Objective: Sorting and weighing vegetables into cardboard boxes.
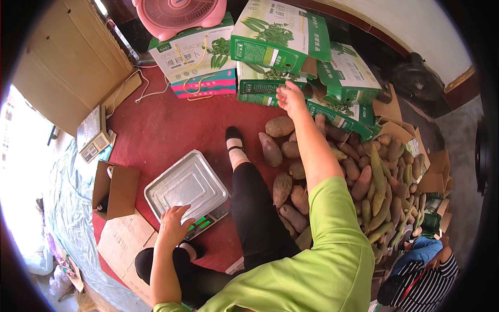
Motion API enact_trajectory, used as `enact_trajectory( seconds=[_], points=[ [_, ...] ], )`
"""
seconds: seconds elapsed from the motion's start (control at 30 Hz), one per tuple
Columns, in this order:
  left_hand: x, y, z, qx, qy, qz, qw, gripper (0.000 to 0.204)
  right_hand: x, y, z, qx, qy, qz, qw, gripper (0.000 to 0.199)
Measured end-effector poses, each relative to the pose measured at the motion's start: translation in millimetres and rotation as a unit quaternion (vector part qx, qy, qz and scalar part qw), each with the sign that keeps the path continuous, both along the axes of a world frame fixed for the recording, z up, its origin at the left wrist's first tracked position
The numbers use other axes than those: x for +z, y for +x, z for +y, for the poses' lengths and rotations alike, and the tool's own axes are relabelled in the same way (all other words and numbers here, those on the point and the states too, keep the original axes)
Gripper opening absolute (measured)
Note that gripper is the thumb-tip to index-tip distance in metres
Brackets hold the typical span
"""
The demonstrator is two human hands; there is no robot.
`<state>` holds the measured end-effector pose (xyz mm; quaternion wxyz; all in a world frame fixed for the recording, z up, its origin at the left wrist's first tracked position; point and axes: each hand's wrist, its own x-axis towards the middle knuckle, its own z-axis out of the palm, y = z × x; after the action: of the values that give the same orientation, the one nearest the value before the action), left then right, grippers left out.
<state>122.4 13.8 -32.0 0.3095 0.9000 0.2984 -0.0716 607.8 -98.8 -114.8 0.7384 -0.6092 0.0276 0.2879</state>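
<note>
On the left, my left hand [173,227] hovers at the near edge of a metal tray [182,179], fingers spread and nothing in them. The tray sits on an electronic scale [210,216] with green lit displays, and it holds nothing. My right arm stretches far forward. My right hand [292,99], its fingers loosely bent and apart, is in front of a green and white carton [262,73] in the stack; whether it touches the carton cannot be told. Below that arm lies a big heap of brownish-red and green radish-like roots [382,187].
More printed cartons [278,34] are stacked ahead, beside a pink fan [179,13] on a box. An open brown box [115,190], flattened cardboard [122,244] and another scale [93,135] are at left. A person in a striped top [423,281] is at lower right, near a black fan [418,78].
</note>
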Motion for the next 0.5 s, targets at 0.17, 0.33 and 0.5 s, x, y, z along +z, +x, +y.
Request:
enact_trajectory(
  seconds=[0.17, 0.33, 0.5],
  points=[
    [5, 4, 5, -0.006, 0.020, 0.014, 1.000, 0.041, 17, 29, 37, -0.034, 0.063, -0.009, 0.997, 0.071],
    [7, 6, 6, -0.020, 0.054, 0.027, 0.998, 0.042, 9, 48, 58, -0.060, 0.123, 0.025, 0.990, 0.076],
    [6, 5, 5, -0.026, 0.060, 0.019, 0.998, 0.043, 10, 59, 55, -0.058, 0.192, 0.064, 0.978, 0.034]
  ],
)
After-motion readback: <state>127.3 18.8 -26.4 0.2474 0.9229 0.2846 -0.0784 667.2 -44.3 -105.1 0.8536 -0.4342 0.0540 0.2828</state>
